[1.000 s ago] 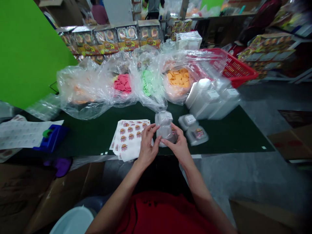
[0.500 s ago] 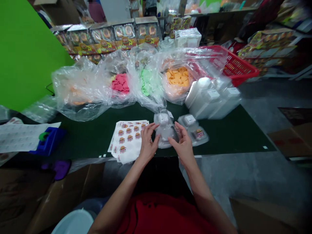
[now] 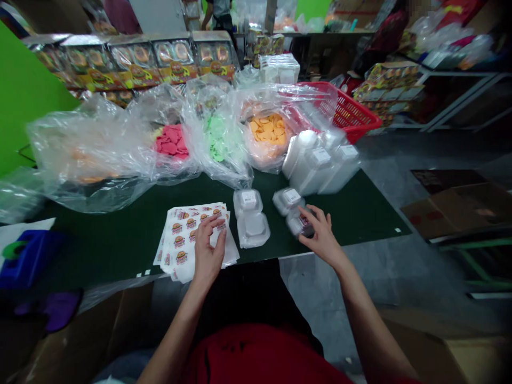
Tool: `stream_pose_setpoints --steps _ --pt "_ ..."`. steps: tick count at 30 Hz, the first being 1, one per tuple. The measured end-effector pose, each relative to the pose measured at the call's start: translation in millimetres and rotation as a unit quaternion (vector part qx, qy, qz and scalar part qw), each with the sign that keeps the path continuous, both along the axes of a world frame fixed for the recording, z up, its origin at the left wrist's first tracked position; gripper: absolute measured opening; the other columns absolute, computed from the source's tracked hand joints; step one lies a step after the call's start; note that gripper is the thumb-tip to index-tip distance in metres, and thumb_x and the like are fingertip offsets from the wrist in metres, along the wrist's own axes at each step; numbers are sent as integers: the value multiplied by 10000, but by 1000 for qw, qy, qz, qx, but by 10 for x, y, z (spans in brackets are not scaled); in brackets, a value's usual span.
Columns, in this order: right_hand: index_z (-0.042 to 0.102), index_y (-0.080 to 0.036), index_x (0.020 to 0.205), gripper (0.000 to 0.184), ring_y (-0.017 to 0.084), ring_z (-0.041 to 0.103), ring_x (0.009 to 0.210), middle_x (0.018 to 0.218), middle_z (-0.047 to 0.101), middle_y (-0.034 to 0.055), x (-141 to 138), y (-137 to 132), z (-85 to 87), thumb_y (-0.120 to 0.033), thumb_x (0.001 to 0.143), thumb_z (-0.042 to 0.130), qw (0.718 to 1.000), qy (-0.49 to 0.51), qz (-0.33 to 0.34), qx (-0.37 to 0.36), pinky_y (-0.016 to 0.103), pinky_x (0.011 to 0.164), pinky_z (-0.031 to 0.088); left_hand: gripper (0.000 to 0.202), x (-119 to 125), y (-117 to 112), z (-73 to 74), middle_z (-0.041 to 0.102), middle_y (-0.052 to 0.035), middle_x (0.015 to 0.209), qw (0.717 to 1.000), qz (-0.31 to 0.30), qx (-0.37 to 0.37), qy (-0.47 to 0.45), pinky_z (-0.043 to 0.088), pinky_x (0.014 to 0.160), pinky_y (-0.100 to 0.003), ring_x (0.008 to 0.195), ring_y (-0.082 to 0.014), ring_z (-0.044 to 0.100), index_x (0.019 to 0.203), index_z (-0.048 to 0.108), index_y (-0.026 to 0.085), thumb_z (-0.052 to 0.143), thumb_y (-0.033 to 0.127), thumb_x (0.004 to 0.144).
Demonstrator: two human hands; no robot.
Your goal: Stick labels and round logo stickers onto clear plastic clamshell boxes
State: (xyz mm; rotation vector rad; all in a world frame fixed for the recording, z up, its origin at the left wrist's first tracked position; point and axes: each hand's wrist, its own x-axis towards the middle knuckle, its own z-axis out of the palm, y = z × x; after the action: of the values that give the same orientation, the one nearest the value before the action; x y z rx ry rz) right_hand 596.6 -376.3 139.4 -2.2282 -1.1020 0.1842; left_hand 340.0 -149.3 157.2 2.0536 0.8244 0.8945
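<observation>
An opened clear plastic clamshell box [image 3: 250, 218] lies flat on the dark green table [image 3: 120, 240], between my hands and touched by neither. My left hand [image 3: 208, 249] rests palm down on a stack of burger sticker sheets [image 3: 182, 240], fingers spread. My right hand [image 3: 320, 237] reaches right and its fingers close around a second clear clamshell [image 3: 301, 224] that carries a sticker; its open half [image 3: 288, 198] lies just beyond.
Clear bags hold pink [image 3: 170, 141], green [image 3: 218, 137] and orange [image 3: 270, 128] foam pieces behind the work spot. A stack of white clamshells [image 3: 320, 162] and a red basket [image 3: 352, 114] stand at right. Boxed burger toys [image 3: 132, 58] line the back. A blue object [image 3: 24, 256] is at left.
Both hands let go of the clamshell they held; it now lies open on the table. My left hand moved onto the sticker sheets, my right hand moved right onto the stickered clamshell.
</observation>
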Motion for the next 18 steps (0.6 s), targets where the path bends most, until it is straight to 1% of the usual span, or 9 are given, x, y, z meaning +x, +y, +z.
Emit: stream_pose_setpoints --steps 2,4,7,9,11,12,13,15,18 --pt "503 -330 1557 781 399 447 1492 1574 456 130 66 4 -16 -276 795 666 1000 13 17 -19 790 1227 92 240 -148 38 5 658 -115 1382 1000 23 -7 2 510 1037 -483 1345 -307 570 1200 707 253 637 355 994" --pt "514 -337 1553 757 436 410 1514 1595 451 143 57 -18 55 -385 826 719 999 15 21 -27 827 1199 97 249 -350 91 15 664 -122 1382 998 53 -17 5 525 1011 -459 1344 -304 579 1193 705 246 642 372 988" --pt "599 -316 1482 675 463 321 1560 1620 448 160 -176 -70 242 -556 866 737 998 -26 -32 43 808 1210 131 250 -759 193 8 678 -119 1369 994 107 -10 22 525 1021 -450 1297 -290 618 1189 704 246 617 378 995" --pt "647 -305 1428 563 396 453 1489 1543 548 158 -522 -57 321 -537 919 711 991 18 -41 123 678 1225 300 249 -1056 251 -35 705 -113 1319 990 132 15 52 507 1060 -464 1260 -281 638 1186 712 248 579 363 1011" --pt "759 -309 1219 344 332 658 1255 1305 721 121 -1016 41 290 -507 945 699 971 182 27 154 563 1105 488 267 -1305 280 -116 735 -110 1275 987 124 35 93 490 1095 -480 1238 -279 657 1190 725 245 536 334 1024" --pt "798 -291 1097 294 315 717 1116 1164 774 109 -1297 130 227 -520 951 684 945 287 80 132 530 1027 539 286 -1395 281 -167 742 -114 1283 987 110 39 113 481 1111 -493 1251 -282 661 1202 730 241 514 315 1029" --pt "814 -272 1032 312 303 745 1016 1066 800 103 -1582 243 136 -543 939 691 905 397 129 84 510 972 563 308 -1459 274 -220 741 -118 1312 986 93 41 132 465 1128 -513 1281 -289 657 1222 731 238 494 295 1033" --pt "814 -237 1052 397 299 771 952 1011 820 107 -2101 523 -93 -559 821 816 785 592 180 11 487 931 574 353 -1518 240 -318 709 -123 1406 983 62 46 166 412 1170 -566 1385 -311 605 1277 723 239 470 255 1033" --pt "782 -249 1113 543 262 785 944 1108 817 91 -2606 956 -404 -521 670 938 643 759 97 30 415 865 577 401 -1516 172 -403 669 -109 1478 978 41 58 198 345 1201 -619 1487 -322 513 1342 701 260 464 203 1024"
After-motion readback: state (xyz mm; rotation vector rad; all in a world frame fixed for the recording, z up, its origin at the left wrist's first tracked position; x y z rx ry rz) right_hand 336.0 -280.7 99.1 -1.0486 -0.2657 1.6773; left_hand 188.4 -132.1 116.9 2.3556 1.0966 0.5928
